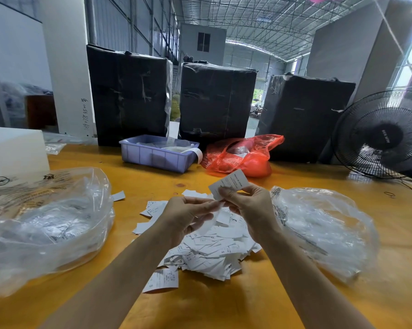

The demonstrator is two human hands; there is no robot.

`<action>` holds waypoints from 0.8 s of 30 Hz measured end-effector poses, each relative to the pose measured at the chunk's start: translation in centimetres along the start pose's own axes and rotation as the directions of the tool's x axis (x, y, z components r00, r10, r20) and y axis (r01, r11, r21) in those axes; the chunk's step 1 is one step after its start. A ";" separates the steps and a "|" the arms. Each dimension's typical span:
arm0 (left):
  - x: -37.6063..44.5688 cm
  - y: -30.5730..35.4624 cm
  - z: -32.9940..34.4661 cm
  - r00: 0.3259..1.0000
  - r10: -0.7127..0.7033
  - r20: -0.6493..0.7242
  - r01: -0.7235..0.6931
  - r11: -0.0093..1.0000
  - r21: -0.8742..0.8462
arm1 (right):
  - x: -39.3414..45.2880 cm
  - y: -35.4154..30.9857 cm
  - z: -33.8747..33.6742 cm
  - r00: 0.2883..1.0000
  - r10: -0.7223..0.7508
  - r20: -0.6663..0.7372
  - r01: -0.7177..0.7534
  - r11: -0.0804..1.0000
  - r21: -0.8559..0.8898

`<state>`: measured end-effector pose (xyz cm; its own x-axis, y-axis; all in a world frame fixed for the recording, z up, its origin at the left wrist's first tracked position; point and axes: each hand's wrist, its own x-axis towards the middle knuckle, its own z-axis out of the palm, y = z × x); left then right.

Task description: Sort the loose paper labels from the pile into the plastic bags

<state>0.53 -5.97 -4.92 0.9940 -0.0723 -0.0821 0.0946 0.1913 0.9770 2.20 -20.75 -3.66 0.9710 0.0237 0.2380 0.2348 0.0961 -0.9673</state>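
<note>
Two clear plastic bags flank a heap of small white paper labels on the yellow-orange wooden table (pixel 224 305). At far left sits the large crumpled clear plastic bag (pixel 46 222), printed with dark symbols and partly filled with white slips; behind it stands a white foam-like block (pixel 12 150). Further back, a lavender rectangular plastic tray (pixel 157 156) holds clear packets, with a strip of white tape curling over its right end.

At the centre lies the pile of loose white paper labels (pixel 207 252), spread between the forearms, some printed with size letters. Above it, the left hand (pixel 186 217) has its fingers curled, pinching a pale slip (pixel 211 224) that hangs below its fingertips. Just beside it, the right hand (pixel 250 207) pinches a white printed label (pixel 231 184) between thumb and forefinger, holding it tilted up above the pile. The fingertips of both hands nearly meet.

Behind the hands rests a crumpled red plastic bag (pixel 243 155), and beyond it three black wrapped cartons (pixel 214 100) stand in a row. To the right of the pile lies the second clear plastic bag (pixel 323 231), rumpled and open. At far right stands a black electric fan (pixel 385 136).
</note>
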 end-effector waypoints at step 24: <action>0.3 -0.1 0.2 0.984 0.099 -0.145 -0.105 0.994 -0.033 | 0.5 0.0 -0.5 1.000 -0.007 0.016 0.006 1.000 0.010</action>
<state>0.79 -6.19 -5.05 0.9959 0.0897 -0.0129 -0.0081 0.2302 0.9731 2.68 -21.27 -3.59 0.9685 0.0391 0.2458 0.2406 0.1058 -0.9648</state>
